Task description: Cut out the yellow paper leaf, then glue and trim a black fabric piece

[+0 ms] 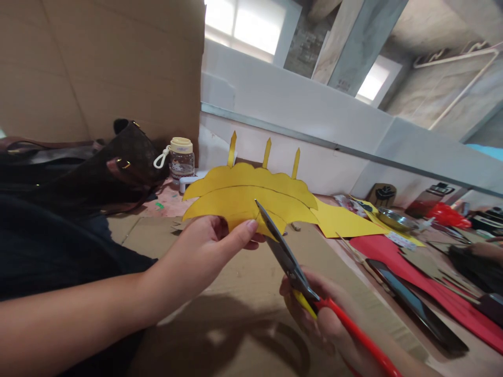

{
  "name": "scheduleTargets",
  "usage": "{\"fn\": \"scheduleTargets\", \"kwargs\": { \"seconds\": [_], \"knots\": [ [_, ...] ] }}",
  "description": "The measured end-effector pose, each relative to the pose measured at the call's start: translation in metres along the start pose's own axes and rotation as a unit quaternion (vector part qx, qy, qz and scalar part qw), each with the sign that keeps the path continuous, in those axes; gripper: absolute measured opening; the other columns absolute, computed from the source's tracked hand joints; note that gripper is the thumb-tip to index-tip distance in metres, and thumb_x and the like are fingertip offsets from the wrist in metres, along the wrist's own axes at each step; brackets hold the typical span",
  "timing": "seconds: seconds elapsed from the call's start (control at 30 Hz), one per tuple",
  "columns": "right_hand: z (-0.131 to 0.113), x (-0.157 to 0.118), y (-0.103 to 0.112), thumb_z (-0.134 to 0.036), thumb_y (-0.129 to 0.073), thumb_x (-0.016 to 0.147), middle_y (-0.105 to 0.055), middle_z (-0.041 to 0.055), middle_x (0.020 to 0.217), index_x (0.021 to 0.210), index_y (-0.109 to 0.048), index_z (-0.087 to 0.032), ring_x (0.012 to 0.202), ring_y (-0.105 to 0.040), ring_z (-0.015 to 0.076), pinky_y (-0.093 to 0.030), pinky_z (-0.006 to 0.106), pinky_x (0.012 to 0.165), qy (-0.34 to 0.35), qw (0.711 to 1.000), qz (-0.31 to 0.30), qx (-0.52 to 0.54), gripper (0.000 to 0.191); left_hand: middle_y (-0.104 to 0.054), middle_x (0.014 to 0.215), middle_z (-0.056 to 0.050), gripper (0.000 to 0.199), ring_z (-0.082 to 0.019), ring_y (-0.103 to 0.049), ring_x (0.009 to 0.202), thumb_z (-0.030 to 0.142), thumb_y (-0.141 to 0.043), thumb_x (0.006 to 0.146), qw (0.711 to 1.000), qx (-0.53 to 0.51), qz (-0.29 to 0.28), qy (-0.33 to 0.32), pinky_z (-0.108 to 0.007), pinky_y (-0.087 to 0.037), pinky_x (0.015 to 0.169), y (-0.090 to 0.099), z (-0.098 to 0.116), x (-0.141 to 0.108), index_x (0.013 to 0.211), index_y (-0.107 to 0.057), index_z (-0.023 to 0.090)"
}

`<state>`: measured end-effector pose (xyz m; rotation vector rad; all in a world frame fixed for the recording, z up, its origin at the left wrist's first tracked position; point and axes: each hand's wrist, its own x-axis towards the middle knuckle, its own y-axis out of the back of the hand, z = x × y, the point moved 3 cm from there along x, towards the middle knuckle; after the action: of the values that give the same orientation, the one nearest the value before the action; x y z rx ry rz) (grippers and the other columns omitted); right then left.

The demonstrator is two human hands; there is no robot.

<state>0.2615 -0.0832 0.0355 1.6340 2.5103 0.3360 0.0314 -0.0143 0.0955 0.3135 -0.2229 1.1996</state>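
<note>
My left hand [220, 241] pinches the lower edge of a yellow paper cutout [243, 191] between thumb and fingers. The cutout has a scalloped top edge, three thin pointed strips rising from it, and drawn dark curved lines. In my right hand [318, 309] is a pair of scissors [291, 267] with red handles, gripped by the fingers. Its blades straddle the paper's lower edge, one in front and one behind, just right of my left thumb. A small yellow piece shows by my right fingers; I cannot tell whether it is paper or part of the handle.
Cardboard [188, 324] covers the table below. To the left are a dark handbag [98, 162] and a lidded jar [182, 159]. Yellow paper [346, 222], red paper [424, 277], a phone [416, 303] and a metal bowl [396, 220] lie right. Another person's hand [487, 256] appears far right.
</note>
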Motion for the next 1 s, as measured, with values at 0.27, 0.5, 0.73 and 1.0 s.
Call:
{"fn": "scheduleTargets", "kwargs": {
  "seconds": [0.27,0.5,0.73,1.0],
  "knots": [
    [-0.0062,-0.0018,-0.0016,-0.081,-0.054,0.095,-0.043,-0.0039,0.077,0.121,-0.060,-0.022,0.061,-0.029,0.0107,-0.025,0.026,0.054,0.029,0.999,-0.020,-0.004,0.064,-0.086,0.094,-0.003,0.038,-0.024,-0.081,0.094,0.053,-0.059,0.095,0.999,0.043,-0.006,0.009,-0.029,-0.065,0.088,0.0016,-0.0008,-0.0002,0.085,-0.081,0.023],
    [0.0003,-0.0020,-0.0016,-0.083,-0.055,0.093,-0.039,-0.0038,0.079,0.123,-0.058,-0.022,0.063,-0.029,0.0109,-0.025,0.024,0.054,0.006,0.999,-0.028,0.042,0.069,-0.086,0.100,-0.004,0.039,-0.028,-0.082,0.097,0.056,-0.061,0.092,0.998,0.042,-0.026,0.034,-0.032,-0.066,0.086,-0.0003,-0.0017,-0.0016,0.079,-0.079,0.024],
    [0.0024,-0.0028,0.0015,-0.083,-0.049,0.096,-0.046,-0.0015,0.081,0.126,-0.059,-0.019,0.062,-0.031,0.0105,-0.025,0.023,0.050,0.032,0.999,-0.022,-0.013,0.071,-0.086,0.092,-0.002,0.043,-0.026,-0.082,0.094,0.062,-0.061,0.091,0.997,0.064,-0.019,0.049,-0.028,-0.065,0.084,0.0002,-0.0042,-0.0022,0.085,-0.081,0.025],
    [-0.0070,-0.0022,-0.0003,-0.083,-0.052,0.094,-0.042,-0.0022,0.078,0.123,-0.059,-0.021,0.062,-0.031,0.0111,-0.027,0.023,0.051,0.013,1.000,-0.022,-0.011,0.069,-0.086,0.098,-0.003,0.041,-0.028,-0.081,0.096,0.058,-0.061,0.092,0.998,0.044,-0.028,0.036,-0.032,-0.066,0.086,-0.0010,-0.0005,-0.0030,0.084,-0.081,0.024]
  ]
}}
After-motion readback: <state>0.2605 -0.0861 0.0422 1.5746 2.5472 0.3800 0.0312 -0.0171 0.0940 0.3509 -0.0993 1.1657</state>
